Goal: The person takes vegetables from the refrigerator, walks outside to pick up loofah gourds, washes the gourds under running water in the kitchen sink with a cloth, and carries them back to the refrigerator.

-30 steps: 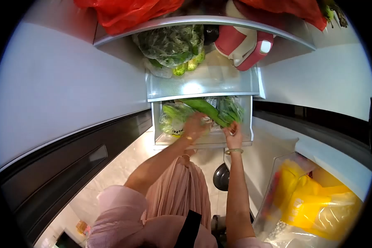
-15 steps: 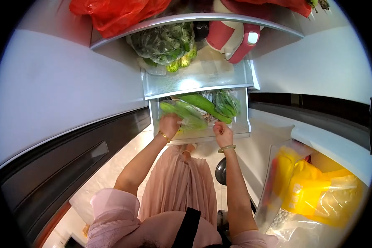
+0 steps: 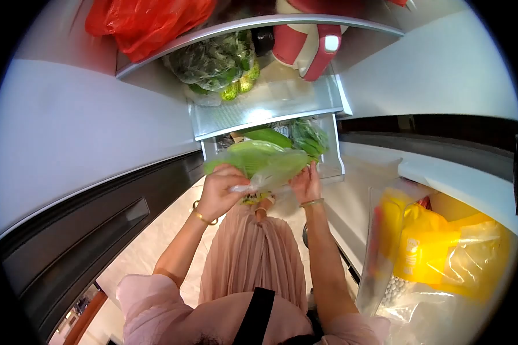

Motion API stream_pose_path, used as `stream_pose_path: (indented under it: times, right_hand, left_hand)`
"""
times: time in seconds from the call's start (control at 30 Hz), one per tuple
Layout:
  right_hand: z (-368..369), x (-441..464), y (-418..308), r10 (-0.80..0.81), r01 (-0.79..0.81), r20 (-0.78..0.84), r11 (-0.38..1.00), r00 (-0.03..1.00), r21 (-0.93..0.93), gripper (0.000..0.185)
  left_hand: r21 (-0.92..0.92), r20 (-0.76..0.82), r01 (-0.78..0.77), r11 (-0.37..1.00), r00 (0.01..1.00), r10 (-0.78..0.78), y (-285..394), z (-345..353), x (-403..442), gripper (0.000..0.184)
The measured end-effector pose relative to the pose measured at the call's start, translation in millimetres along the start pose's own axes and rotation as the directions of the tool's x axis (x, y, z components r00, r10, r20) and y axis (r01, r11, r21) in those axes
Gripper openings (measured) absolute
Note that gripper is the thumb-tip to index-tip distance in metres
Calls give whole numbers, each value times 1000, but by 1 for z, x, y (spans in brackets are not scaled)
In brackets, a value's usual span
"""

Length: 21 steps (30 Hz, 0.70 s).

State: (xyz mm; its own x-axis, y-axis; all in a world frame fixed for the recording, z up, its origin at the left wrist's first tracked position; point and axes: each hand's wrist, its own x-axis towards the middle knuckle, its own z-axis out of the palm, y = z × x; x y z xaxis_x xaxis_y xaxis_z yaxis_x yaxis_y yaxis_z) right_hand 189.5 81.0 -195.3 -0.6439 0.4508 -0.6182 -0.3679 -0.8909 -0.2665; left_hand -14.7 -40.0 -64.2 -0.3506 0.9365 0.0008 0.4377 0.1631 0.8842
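Could not read the small print on the yellow bag (image 3: 437, 247). Saw the gourd (image 3: 267, 136) only partly, behind the bagged vegetable (image 3: 250, 159). Held that over the open drawer (image 3: 330, 177), left hand (image 3: 223, 190) clamped on its plastic, right hand (image 3: 307, 183) apart, partly open at the far end, contact unclear.

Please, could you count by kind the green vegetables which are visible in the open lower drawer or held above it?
Bag of pale-green vegetable, in the left hand: 1
Long green vegetable: 1
Bag of leafy greens: 1
Total: 3
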Motion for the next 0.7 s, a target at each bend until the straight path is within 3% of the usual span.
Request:
stream_pose_path:
  times: [0.07, 0.1, 0.13, 0.17, 0.2, 0.23, 0.3, 0.37, 0.4, 0.43, 0.47, 0.5, 0.53, 0.57, 0.6, 0.63, 0.7]
  right_hand:
    - [14, -4, 15, 13, -20, 76, 994, 997, 105, 47]
    - [21, -8, 20, 16, -34, 117, 987, 993, 155, 46]
    - [28, -12, 25, 20, -52, 158, 978, 987, 204, 46]
    - [35, -15, 30, 29, -92, 242, 963, 970, 255, 46]
    - [41, -18, 34, 32, -136, 325, 943, 945, 302, 47]
    - [48, -21, 39, 30, -184, 407, 920, 913, 346, 48]
    - [60, -31, 46, 10, -289, 557, 862, 831, 417, 49]
    - [86, -47, 37, -11, -342, 628, 832, 778, 438, 50]
    - [121, -68, 24, 116, -185, 297, 959, 948, 215, 49]
    - [141, -78, 16, 110, -117, -87, 990, 990, -79, 47]
    - [139, -79, 20, -22, 18, -16, 983, 1000, -184, 45]
    - [138, -81, 22, -16, 14, -12, 983, 1000, -182, 45]
    - [138, -83, 24, -122, 92, -58, 923, 991, -373, 42]
    - [140, -85, 25, -234, 152, -81, 821, 969, -551, 39]
    - [132, -81, 27, -312, 232, 4, 699, 950, -676, 44]
    - [129, -82, 29, -308, 235, 10, 702, 951, -673, 44]
    - [133, -86, 30, -360, 276, 73, 552, 930, -787, 47]
  left_hand:
    - [-214, -24, -4, 977, 1000, -1, 19, -10, 1, 12]
    - [-219, -21, -11, 976, 1000, 6, 21, -12, -1, 12]
    - [-468, -34, 144, 872, 983, -181, 22, -13, -4, 12]
    - [-680, 1, 263, 684, 934, -358, 22, -15, -5, 12]
    - [-824, -14, 170, 540, 947, -320, 14, -7, -7, 14]
    - [-939, 28, 160, 306, 918, -395, 6, 2, -12, 20]
    - [-963, 140, 237, 126, 845, -517, 5, 10, -11, 23]
    - [-971, 147, 224, 79, 828, -541, 2, 17, -5, 24]
    - [-978, 155, 208, 27, 804, -574, 2, 21, -5, 25]
    - [-979, 148, 202, 31, 806, -573, -4, 27, -6, 25]
    - [-970, 233, 232, -70, 810, -539, 0, 29, -3, 27]
    - [-949, 314, 266, -167, 808, -498, 5, 30, -2, 30]
    - [-939, 338, 286, -191, 866, -367, 11, 31, -4, 35]
    - [-941, 335, 285, -185, 867, -370, 16, 34, -5, 35]
    - [-958, 276, 216, -191, 878, -391, 20, 36, -7, 34]
    - [-970, 216, 145, -195, 885, -413, 22, 37, -8, 34]
    - [-990, 133, 93, -109, 876, -464, 12, 42, -11, 32]
